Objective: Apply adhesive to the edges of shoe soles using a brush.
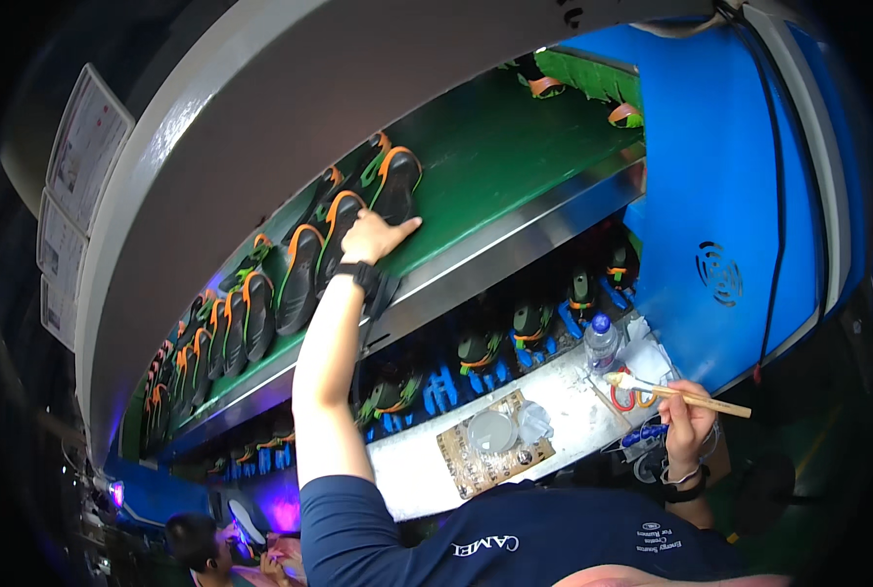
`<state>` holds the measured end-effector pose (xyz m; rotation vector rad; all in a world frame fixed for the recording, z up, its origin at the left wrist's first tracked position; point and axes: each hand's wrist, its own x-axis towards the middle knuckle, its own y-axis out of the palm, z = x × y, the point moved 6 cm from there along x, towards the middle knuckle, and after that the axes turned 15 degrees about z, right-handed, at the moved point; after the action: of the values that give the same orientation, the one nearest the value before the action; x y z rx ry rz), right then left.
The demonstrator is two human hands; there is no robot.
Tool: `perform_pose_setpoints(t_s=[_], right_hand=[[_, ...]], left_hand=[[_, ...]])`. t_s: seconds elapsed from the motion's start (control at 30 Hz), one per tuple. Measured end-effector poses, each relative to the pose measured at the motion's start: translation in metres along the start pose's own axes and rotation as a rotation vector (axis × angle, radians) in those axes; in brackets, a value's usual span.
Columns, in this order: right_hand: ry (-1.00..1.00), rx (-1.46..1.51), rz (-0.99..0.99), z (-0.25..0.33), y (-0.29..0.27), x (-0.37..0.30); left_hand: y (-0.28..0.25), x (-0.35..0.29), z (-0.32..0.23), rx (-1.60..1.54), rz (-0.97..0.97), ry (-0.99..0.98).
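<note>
My left hand point(373, 238) reaches over the green conveyor belt, its thumb stretched out to the right. Its fingers lie against a dark shoe point(339, 217) with orange trim, and the fingertips are partly hidden. Another dark, orange-edged shoe point(397, 184) lies just beyond the hand. Several more such shoes stand in a row toward the left. At the lower right, my right hand point(688, 426) is closed round a brush point(706, 400) with a wooden handle. The brush's pale, coated tip points left, above scissors point(632, 392) with red and orange handles.
A white bench point(407, 479) holds brown cardboard point(471, 475), a round pale lid or dish point(492, 430) and a bottle point(602, 339) with a blue cap. Shoes on blue holders point(534, 328) line the lower level. A metal rail point(495, 259) edges the belt. Another person point(197, 548) is at lower left.
</note>
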<state>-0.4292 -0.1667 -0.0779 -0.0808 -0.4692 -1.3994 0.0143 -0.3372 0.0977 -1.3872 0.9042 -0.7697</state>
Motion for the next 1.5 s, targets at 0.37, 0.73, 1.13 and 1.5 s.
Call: perform_pose_setpoints(t_s=[0.37,0.73,1.13,1.5], right_hand=[[-0.002,0.021,0.038,-0.006,0.004,0.009],[0.140,0.084,0.075,-0.019,0.026,-0.011],[0.220,-0.160,0.678,-0.156,0.167,-0.007],[0.392,-0.271,0.792,-0.183,0.190,-0.015]], left_hand=[[-0.107,-0.056,0.017,-0.657,-0.462,0.513],[0.004,-0.007,-0.002,-1.219,-0.036,0.709],[0.125,-0.207,0.091,-1.710,0.453,0.760],[0.182,-0.262,0.170,-1.923,0.146,0.414]])
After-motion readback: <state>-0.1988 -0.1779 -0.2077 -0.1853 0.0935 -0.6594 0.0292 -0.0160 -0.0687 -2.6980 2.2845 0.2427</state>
